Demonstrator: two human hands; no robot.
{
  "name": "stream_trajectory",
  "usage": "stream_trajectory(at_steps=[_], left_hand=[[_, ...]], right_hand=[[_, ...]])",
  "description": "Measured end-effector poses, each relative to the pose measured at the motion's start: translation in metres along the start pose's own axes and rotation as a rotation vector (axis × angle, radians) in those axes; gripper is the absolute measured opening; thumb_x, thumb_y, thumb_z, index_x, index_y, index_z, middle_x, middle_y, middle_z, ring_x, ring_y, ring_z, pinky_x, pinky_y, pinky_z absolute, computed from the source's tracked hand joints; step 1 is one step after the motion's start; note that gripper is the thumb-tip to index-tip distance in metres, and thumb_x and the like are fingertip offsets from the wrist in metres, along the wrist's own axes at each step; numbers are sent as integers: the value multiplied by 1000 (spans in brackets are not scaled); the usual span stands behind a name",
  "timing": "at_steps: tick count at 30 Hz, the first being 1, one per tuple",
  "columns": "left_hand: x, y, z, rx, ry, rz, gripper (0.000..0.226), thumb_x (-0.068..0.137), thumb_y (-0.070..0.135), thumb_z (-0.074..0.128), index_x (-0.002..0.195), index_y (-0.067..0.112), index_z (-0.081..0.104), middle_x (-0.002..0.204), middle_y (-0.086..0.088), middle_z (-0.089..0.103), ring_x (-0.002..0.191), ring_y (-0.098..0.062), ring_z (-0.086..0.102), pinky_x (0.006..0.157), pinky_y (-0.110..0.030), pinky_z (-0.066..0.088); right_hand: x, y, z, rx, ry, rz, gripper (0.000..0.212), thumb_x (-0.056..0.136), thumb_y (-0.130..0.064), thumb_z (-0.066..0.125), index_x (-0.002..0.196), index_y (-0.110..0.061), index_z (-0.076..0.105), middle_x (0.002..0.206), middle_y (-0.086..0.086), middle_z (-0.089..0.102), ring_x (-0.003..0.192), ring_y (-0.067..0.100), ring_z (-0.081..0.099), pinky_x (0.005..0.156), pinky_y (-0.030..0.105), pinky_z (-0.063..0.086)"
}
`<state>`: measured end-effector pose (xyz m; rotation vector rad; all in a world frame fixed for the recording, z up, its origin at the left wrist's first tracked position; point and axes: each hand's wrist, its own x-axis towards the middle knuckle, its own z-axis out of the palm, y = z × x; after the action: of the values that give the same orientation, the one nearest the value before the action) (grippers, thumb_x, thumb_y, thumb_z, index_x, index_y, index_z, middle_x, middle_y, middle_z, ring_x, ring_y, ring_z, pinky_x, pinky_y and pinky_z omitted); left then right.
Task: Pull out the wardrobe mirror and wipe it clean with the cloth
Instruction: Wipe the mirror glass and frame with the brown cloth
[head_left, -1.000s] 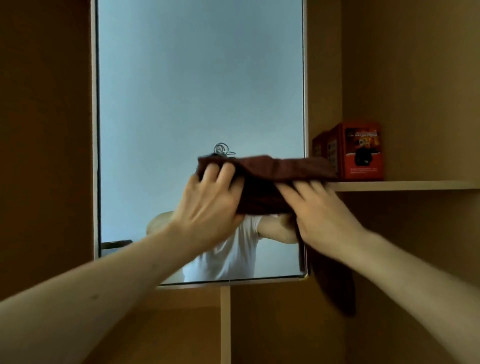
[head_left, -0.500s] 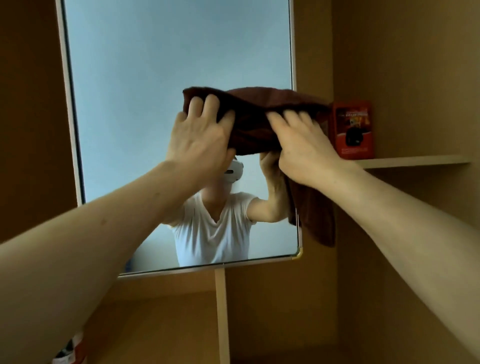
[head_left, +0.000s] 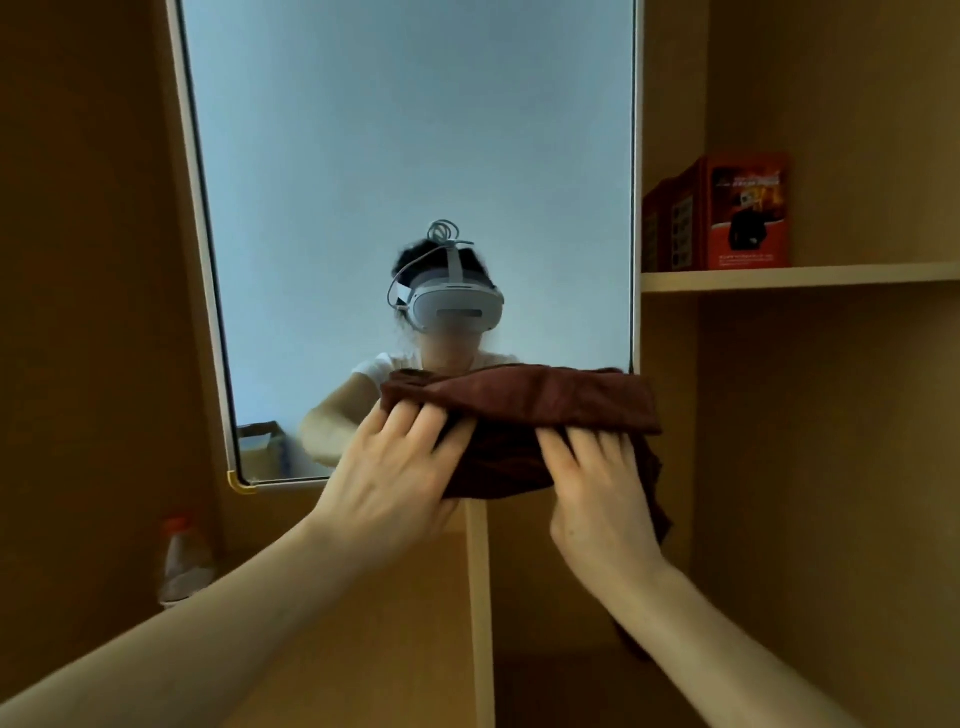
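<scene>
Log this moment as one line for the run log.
phase: wiping | left hand: flat on cloth | right hand: flat on cloth | cloth: on mirror, lower right, hanging below its edge

Two bare forearms enter from the bottom edge. The left hand (head_left: 384, 483) and right hand (head_left: 597, 499) are uncovered and motion-blurred at the fingers. The rest shows only in reflection. On the head sits a white moulded-plastic head-mounted visor (head_left: 457, 309) with a smooth rounded front and a darker slot across it. A white top strap (head_left: 453, 262) runs over the crown. Above it a thin pale cable (head_left: 441, 231) coils in loops, then trails down the visor's side. Dark hair, gathered up. On the torso is a white short-sleeved T-shirt (head_left: 374, 366), its sleeve ending at the upper arm and most of its front hidden.
</scene>
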<state>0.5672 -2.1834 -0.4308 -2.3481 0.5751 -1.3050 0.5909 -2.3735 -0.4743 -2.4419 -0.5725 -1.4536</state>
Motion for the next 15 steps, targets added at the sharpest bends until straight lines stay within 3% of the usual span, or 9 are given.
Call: stream_trajectory(at_steps=[6,15], left_hand=[[-15,7,5,-13,-117,-57,60,59,32,80,110,3,66,97,-19,62,86,-38,60,75,-46,52],[19,40,2,-32,-76,31,57,66,33,67,117,9,63,104,-13,62,92,-33,59,77,-43,48]], right_hand=[[-3,5,4,46,-57,-125,69,67,10,65,130,-14,53,125,5,56,127,29,43,113,44,20],[-19,34,-10,-97,-36,21,62,65,13,62,124,-4,57,120,14,58,119,39,49,105,54,37]])
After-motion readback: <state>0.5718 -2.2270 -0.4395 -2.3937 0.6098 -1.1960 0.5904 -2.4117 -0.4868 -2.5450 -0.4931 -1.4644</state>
